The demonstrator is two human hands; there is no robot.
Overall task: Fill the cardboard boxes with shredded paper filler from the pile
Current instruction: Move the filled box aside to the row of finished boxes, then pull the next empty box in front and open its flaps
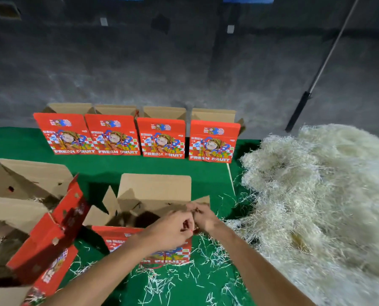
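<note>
At far left, an opened red carton (45,246) is lying tilted on the green desk (109,168), a few pale strands showing inside. Behind, four upright "Fresh Fruit" boxes (137,135) are standing in a row, flaps open; we cannot tell what is inside them. At centre, the box being worked (155,195) is sitting open, its interior looking dark and unfilled. Over its right front corner our left hand (173,228) and right hand (205,216) are meeting, fingers (185,219) curled and pinching something small and red, possibly a cord; blur is hiding exactly what. Neither hand is holding filler. At right, the pile of shredded paper (316,206) is spreading across the desk, with loose shreds (168,281) scattered near us. We are judging the filler as light, springy and tangled: it is best gathered in a loose two-handed clump from the pile's near edge, since strands will be trailing and shedding.
</note>
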